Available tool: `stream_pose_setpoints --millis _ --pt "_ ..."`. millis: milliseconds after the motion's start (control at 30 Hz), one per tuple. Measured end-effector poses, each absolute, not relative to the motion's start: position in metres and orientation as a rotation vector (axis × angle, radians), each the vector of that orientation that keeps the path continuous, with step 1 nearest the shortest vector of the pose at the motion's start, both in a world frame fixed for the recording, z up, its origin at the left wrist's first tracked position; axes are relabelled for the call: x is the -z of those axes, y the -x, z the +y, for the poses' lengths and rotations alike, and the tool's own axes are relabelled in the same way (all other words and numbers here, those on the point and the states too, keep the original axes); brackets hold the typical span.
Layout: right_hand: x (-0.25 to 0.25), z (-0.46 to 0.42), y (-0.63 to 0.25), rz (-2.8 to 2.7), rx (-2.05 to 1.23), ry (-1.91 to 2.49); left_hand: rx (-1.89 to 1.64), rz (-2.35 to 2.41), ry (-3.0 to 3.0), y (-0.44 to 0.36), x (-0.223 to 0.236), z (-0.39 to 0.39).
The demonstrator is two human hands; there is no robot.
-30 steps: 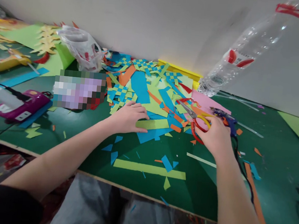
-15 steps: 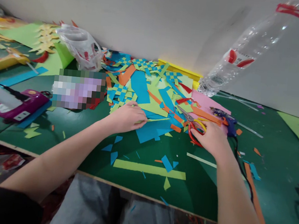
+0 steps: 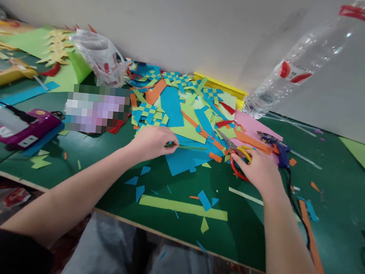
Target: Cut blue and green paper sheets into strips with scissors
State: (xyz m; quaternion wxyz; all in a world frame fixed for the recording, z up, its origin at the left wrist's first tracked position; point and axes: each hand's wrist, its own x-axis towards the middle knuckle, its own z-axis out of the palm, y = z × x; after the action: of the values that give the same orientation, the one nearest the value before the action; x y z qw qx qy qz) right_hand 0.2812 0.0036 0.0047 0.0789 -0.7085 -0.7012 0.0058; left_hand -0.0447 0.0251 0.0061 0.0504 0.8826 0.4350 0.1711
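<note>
Between the thumb and fingers of my left hand (image 3: 152,142), a thin green paper strip (image 3: 194,148) is pinched, its free end pointing right toward the scissors. The strip is seen nearly edge-on, over a blue paper sheet (image 3: 183,160). My right hand (image 3: 261,168) has its fingers in the red and yellow handles of the scissors (image 3: 232,146). Their blades point up and left, over the edge of the paper pile. Beyond both hands lie woven blue-and-green checkered pieces (image 3: 147,114) and loose orange strips (image 3: 216,157).
A clear plastic bottle (image 3: 292,66) leans at the back right. Past my right hand lies a blue glue gun (image 3: 282,155) with a black cord. A white plastic bag (image 3: 101,58) and a purple power strip (image 3: 30,129) are at left. A long green strip (image 3: 182,206) lies near the table edge.
My left hand has turned slightly and its fingers have curled, with the green strip tilting to a flatter line. My right hand and the scissors stay nearly in place.
</note>
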Motion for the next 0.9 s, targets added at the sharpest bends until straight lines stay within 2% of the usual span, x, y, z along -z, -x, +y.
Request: stream_pose_setpoints --millis 467,667,767,900 --pt "-0.009 0.001 -0.278 -2.025 0.192 2.253 -0.429 1.236 -2.461 0.046 -0.011 0.028" --pt "-0.007 0.001 -0.279 -1.97 0.247 2.21 -0.649 1.443 -2.461 0.046 -0.01 0.027" --pt "-0.01 -0.001 -0.274 -1.916 0.237 1.987 -0.783 1.39 -2.583 0.047 -0.008 0.027" --pt "-0.018 -0.009 -0.26 -2.107 -0.046 1.395 -0.856 1.286 -2.765 0.046 -0.007 0.026"
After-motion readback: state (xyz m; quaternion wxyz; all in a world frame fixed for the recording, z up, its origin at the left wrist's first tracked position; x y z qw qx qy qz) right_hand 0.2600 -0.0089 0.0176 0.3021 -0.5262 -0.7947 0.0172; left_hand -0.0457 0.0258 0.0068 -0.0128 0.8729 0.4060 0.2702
